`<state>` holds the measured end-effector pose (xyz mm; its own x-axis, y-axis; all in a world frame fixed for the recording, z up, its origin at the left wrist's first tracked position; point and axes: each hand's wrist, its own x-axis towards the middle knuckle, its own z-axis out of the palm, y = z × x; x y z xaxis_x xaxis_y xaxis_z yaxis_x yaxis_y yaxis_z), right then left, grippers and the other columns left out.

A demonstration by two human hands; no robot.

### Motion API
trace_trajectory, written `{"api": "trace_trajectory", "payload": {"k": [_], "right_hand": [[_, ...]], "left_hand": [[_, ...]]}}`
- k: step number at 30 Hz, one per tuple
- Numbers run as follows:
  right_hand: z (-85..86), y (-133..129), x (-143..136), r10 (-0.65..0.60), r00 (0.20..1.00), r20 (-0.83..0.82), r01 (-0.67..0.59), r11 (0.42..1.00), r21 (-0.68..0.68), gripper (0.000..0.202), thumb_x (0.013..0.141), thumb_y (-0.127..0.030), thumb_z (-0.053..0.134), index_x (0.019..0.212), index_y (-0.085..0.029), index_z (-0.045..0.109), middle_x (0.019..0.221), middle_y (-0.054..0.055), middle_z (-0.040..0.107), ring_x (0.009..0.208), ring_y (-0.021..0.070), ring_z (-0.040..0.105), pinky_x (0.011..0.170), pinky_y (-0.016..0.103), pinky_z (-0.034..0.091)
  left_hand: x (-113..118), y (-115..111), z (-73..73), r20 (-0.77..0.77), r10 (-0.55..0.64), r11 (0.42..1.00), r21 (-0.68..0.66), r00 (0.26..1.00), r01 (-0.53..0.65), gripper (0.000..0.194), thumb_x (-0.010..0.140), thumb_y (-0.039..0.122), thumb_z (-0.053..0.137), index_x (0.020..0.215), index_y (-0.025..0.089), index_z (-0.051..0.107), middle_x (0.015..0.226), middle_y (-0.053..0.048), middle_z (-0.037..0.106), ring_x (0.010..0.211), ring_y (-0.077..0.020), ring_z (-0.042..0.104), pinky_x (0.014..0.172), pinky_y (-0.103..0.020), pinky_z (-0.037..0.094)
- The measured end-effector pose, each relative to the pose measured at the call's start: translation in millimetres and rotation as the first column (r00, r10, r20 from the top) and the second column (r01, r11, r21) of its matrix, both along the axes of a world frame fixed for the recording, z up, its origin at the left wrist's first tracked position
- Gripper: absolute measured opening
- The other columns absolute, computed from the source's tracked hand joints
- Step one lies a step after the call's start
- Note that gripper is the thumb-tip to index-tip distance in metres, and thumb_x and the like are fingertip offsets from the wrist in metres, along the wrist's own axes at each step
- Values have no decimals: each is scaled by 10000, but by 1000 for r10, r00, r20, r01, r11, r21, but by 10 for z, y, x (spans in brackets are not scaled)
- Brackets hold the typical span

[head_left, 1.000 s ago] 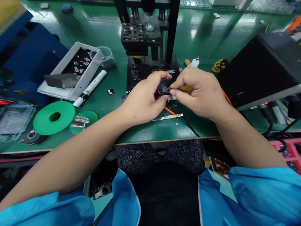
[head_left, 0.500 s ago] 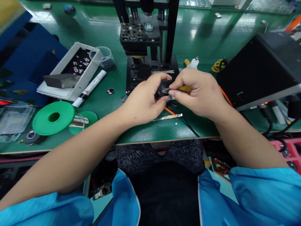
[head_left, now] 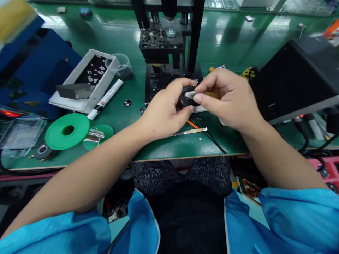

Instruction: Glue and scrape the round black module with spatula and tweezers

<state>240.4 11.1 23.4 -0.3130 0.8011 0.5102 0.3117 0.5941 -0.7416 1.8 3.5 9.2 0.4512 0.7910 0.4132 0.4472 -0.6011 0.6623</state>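
My left hand is closed round a small round black part, pinching its rim between thumb and fingers above the bench. In a thumb-and-finger pinch, my right hand holds a yellow-handled tool with a flat metal blade. The blade lies across the face of the black part and appears to touch it. Its exact contact point is too small to make out. Just behind both hands stands a black press. Below them a thin metal strip rests on the green bench.
To the left are a white tray with small parts, a marker, a clear cup and a green solder spool. A black box stands at right. The bench's front edge runs before my lap.
The blade has turned, so its broad face shows more. My right hand has shifted slightly up and right. The whole view has moved a little, and both hands keep their hold.
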Motion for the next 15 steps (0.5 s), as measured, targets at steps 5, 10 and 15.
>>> {"api": "trace_trajectory", "payload": {"k": [5,10,15], "right_hand": [[-63,117,49,-156,983,-94,163,983,80,229,1086,-505,892,1078,-296,798,1037,19,798,960,230,758,912,413,672],[-61,153,91,-279,959,-45,282,955,97,310,1105,-637,849,1122,-331,802,1089,29,827,1003,268,801,980,475,716],[-47,156,119,-310,950,18,308,949,72,228,1064,-551,831,1023,-327,822,1021,30,876,919,284,821,851,461,672]], "left_hand": [[-38,67,-27,96,-35,999,-1,995,36,545,1011,363,718,1537,228,688,1493,-109,835,1306,-336,836,1192,-523,711],[-30,121,-58,297,-63,993,-79,953,90,610,1026,392,750,1580,161,647,1524,-165,764,1294,-301,823,1155,-440,697],[33,186,6,428,59,980,-199,902,31,560,1029,377,695,1554,199,620,1400,-101,747,1002,-209,825,1006,-418,710]]}}
